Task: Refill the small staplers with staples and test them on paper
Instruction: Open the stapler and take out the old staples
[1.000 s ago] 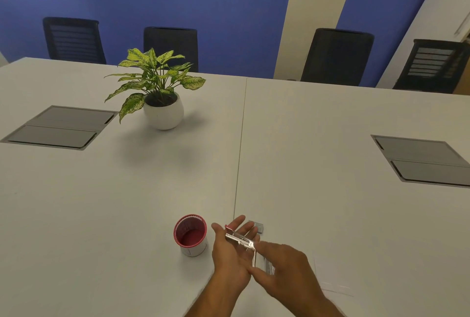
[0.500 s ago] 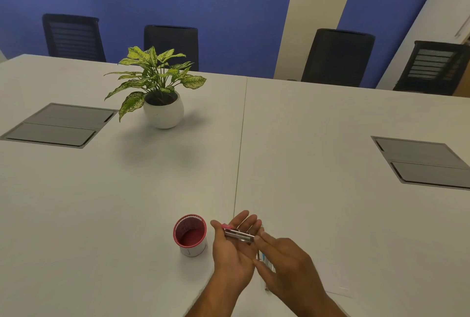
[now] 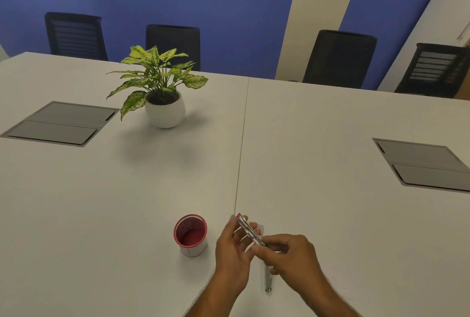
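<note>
A small silver stapler (image 3: 247, 229) with a pink end is held above the table near the front edge. My left hand (image 3: 232, 250) grips it from the left, fingers curled round its body. My right hand (image 3: 290, 258) pinches the stapler's near end with thumb and forefinger. The pink tip points away from me and to the left. Below my hands a thin metal piece (image 3: 268, 280) lies on the table, partly hidden by my right hand. A small grey box (image 3: 261, 227) shows just behind the stapler. A white sheet of paper (image 3: 338, 291) lies faintly visible at the lower right.
A red-rimmed cup (image 3: 190, 234) stands left of my hands. A potted plant (image 3: 162, 93) sits further back on the left. Grey cable hatches (image 3: 61, 123) (image 3: 422, 164) are set into the white table (image 3: 330, 126). Black chairs line the far side.
My left hand's fingers have curled round the stapler, which lay on the flat palm before. The stapler has turned to point further away. My right hand has moved onto its near end.
</note>
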Demonstrator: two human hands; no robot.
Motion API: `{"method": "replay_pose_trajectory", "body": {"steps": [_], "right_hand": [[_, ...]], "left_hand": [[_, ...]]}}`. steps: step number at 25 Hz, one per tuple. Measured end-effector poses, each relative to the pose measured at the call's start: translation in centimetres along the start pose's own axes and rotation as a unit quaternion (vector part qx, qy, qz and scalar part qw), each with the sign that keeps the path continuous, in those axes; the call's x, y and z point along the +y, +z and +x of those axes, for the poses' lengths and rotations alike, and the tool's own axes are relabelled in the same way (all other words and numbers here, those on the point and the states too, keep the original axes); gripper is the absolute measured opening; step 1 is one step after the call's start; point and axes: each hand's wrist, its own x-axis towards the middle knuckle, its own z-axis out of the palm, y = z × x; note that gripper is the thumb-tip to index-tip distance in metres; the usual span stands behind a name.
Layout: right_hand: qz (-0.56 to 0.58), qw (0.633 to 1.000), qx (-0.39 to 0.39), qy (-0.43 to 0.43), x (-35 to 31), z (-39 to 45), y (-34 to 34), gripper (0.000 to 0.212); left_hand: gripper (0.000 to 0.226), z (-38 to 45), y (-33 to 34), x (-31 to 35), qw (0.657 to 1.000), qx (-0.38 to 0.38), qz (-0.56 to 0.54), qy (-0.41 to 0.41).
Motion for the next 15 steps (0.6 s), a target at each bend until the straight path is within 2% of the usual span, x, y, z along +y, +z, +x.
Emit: {"method": "replay_pose_trajectory", "body": {"steps": [2, 4, 5, 7, 10, 12, 15], "right_hand": [[0.002, 1.0, -0.002, 0.005, -0.1, 0.1, -0.1, 0.022], [0.001, 1.0, -0.001, -0.013, -0.2, 0.0, -0.1, 0.017], [-0.019, 0.999, 0.006, -0.042, -0.2, -0.2, -0.1, 0.018], [-0.13, 0.982, 0.033, -0.134, 0.0, -0.5, 0.0, 0.027], [-0.334, 0.891, 0.092, -0.292, 1.1, -0.6, 0.3, 0.045], [-0.377, 0.847, 0.118, -0.357, 1.9, -0.5, 0.5, 0.051], [-0.39, 0.815, 0.135, -0.408, 2.2, -0.3, 0.1, 0.051]], "left_hand": [[0.035, -0.3, -0.1, -0.1, 0.999, -0.018, 0.038, 0.023], [0.034, -0.5, -0.2, -0.3, 0.998, -0.025, 0.053, 0.036], [0.035, -0.5, -0.1, -0.2, 0.998, -0.022, 0.05, 0.036], [0.041, -0.5, 0.2, -0.1, 1.0, -0.006, 0.013, 0.013], [0.061, -0.2, 0.6, 0.0, 0.997, 0.009, -0.068, -0.032], [0.065, -0.2, 0.7, 0.0, 0.994, 0.01, -0.103, -0.042], [0.065, -0.4, 1.0, 0.1, 0.989, 0.003, -0.14, -0.051]]}}
